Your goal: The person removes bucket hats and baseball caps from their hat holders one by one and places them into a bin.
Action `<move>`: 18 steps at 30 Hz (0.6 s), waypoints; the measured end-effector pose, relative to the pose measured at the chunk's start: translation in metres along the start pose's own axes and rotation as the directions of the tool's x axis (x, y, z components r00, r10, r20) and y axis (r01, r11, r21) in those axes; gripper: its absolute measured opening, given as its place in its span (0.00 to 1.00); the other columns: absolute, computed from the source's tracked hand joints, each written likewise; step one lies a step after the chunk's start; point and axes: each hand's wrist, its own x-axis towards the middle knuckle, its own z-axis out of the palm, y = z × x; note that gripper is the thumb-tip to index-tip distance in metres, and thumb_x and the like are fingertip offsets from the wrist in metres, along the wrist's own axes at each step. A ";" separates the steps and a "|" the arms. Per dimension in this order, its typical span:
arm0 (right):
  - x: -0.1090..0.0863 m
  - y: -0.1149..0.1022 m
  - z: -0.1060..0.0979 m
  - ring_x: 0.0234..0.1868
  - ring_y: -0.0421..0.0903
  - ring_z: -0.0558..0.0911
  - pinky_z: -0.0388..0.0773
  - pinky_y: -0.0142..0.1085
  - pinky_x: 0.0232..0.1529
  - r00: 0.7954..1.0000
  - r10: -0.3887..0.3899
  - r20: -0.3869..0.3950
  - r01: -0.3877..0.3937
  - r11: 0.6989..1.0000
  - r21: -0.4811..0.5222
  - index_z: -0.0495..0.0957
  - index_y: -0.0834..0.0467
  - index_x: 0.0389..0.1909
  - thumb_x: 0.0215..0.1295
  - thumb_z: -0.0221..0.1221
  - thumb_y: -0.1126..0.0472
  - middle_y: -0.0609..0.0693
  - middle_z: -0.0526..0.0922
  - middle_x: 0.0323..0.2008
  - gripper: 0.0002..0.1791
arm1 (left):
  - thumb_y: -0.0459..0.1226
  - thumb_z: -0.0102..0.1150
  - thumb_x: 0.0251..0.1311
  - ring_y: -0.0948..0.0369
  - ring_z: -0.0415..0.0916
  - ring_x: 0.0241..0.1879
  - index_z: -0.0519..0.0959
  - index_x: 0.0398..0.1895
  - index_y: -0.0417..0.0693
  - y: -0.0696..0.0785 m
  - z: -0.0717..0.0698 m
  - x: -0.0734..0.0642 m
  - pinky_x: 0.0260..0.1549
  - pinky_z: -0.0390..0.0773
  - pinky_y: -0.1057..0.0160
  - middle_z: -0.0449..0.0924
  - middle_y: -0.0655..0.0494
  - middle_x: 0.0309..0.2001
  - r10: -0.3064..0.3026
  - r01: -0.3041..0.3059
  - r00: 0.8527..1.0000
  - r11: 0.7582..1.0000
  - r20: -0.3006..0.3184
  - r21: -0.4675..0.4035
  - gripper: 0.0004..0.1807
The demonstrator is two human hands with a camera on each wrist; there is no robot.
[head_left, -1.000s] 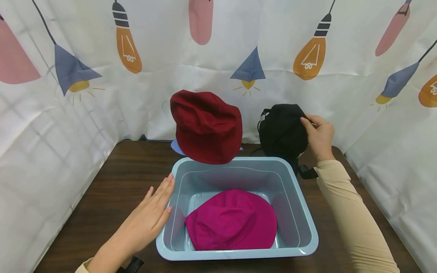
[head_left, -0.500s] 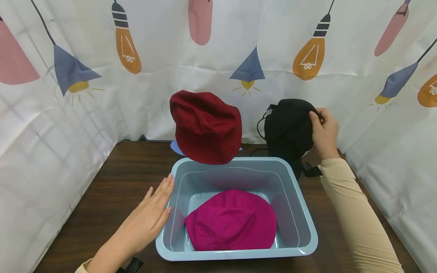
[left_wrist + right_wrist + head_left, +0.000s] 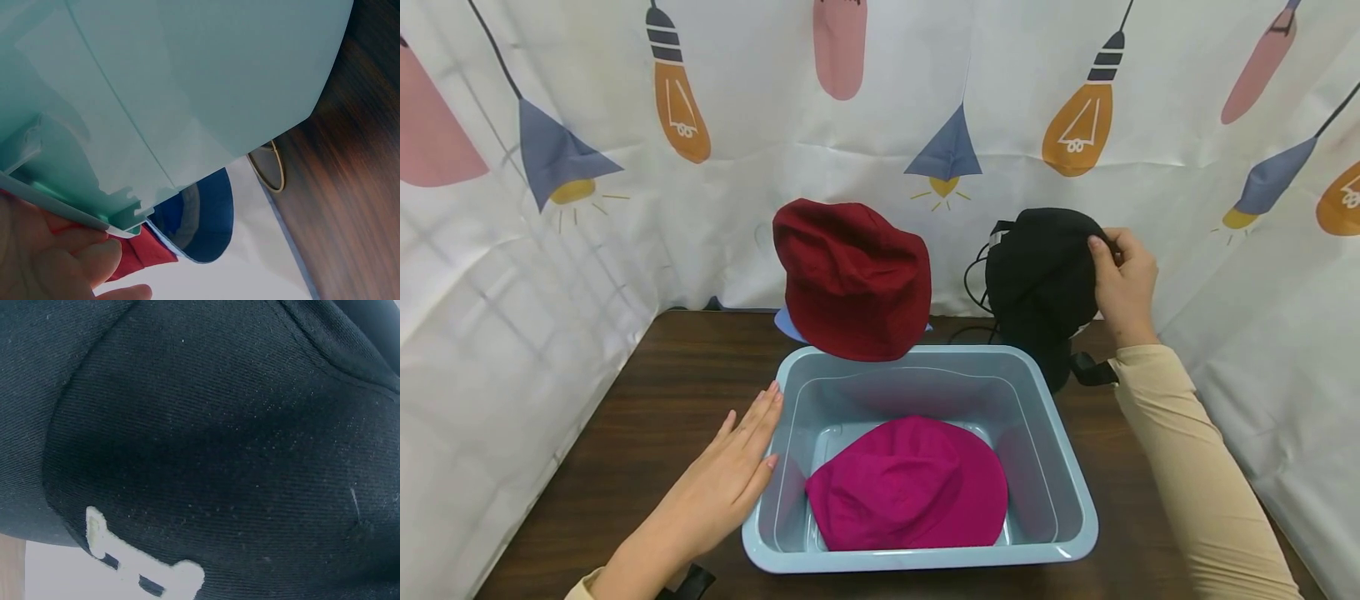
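Note:
My right hand point(image 3: 1126, 287) pinches the edge of a black cap point(image 3: 1037, 267) between thumb and fingers, behind the right back corner of a light blue plastic tub point(image 3: 925, 560). Black cloth with a white embroidered mark fills the right wrist view, so the fingers are hidden there. My left hand point(image 3: 718, 467) lies with straight fingers against the tub's left rim, and its fingers point(image 3: 100, 259) also show by the rim in the left wrist view. Inside the tub rests a magenta cap point(image 3: 917, 487), brim to the right.
A dark red hat point(image 3: 853, 283) stands behind the tub, overlapping its back rim. From under it pokes a blue brim point(image 3: 787, 325), seen as a blue hat point(image 3: 209, 219) in the left wrist view. Thin black cords point(image 3: 973, 279) hang beside the black cap. A printed curtain point(image 3: 715, 225) surrounds the dark wooden table point(image 3: 647, 400).
My right hand has moved up and to the right with the black cap, and more of the cords shows. The left hand, tub, magenta cap and red hat stay put.

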 end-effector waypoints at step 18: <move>0.015 -0.005 -0.010 0.30 0.33 0.69 0.63 0.27 0.33 0.999 -0.003 -0.051 0.004 1.000 0.015 0.78 0.69 0.37 0.68 0.56 0.62 0.31 0.72 0.26 0.11 | 0.39 0.49 0.68 0.53 0.44 0.73 0.50 0.74 0.40 0.000 0.001 -0.001 0.70 0.39 0.57 0.49 0.48 0.74 0.019 -0.018 0.999 1.000 -0.028 0.026 0.35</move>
